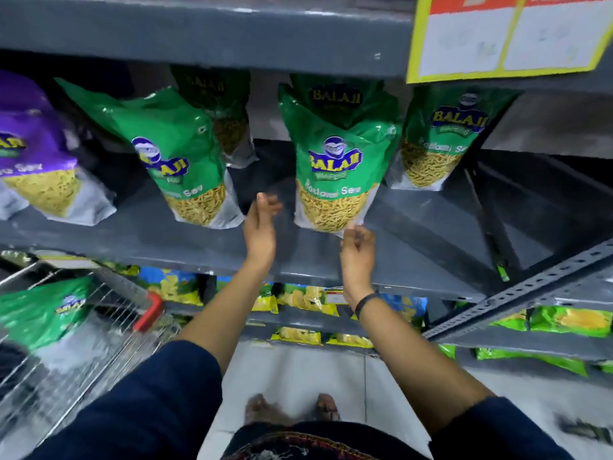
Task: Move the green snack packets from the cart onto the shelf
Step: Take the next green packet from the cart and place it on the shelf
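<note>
A green packet [46,313] marked BALAJI lies in the wire cart [99,330] at far left; on the grey shelf [149,240] a purple packet [36,151] leans, then a tilted green BALAJI "Sev" packet [179,161]; bare shelf is seen between it and the next; the left hand [260,227] is raised there, fingers spread, grasping nothing; the upright centre packet [335,171], reading BALAJI "Ratlami Sev", is pinched at its lower right corner by the right hand [356,249]; another green packet [441,141] stands beside, with open shelf beyond; a yellow price tag [507,34] hangs above, its writing unreadable.
</note>
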The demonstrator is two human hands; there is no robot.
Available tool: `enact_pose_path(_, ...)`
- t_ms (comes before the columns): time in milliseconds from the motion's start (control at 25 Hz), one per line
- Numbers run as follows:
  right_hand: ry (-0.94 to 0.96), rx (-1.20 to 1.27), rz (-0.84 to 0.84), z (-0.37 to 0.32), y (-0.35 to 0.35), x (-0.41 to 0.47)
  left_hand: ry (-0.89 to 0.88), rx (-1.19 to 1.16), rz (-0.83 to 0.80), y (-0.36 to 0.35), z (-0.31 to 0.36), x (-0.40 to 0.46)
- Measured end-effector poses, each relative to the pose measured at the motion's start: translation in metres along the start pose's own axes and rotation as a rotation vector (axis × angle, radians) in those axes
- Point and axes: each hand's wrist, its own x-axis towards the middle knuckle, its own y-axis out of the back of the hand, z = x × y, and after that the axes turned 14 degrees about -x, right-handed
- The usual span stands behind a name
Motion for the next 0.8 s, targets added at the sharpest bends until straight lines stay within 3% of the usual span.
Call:
enact_pose_path(80, 0.118, -0.046, 0.106, -0.004, -0.015, -0.021, -0.092, -0.028, 0.080, 0.041, 0.002, -0.015)
enact_pose_path(160, 0.174, -0.052, 0.023, -0.009, -0.049, -0.052, -0.154, -0.021, 0.205, 0.098, 0.009, -0.025)
enact_pose_path(400, 0.124, -0.179, -0.719, -0.014, -0.197, -0.167, -0.177, 0.017, 0.571, 0.313, 0.039, -0.029)
enact_pose_path(600, -0.049, -0.373, -1.091, 0.012, -0.334, -0.239, 0.111, 0.188, 0.698, 0.488, 0.010, -0.015)
enact_pose_path(720, -0.162, -0.550, -1.153, 0.050, -0.410, -0.253, 0.396, 0.358, 0.635, 0.566, -0.021, 0.016)
enact_pose_path(800, -0.126, -0.700, -1.180, 0.082, -0.452, -0.253, 0.479, 0.368, 0.520, 0.598, -0.039, 0.044)
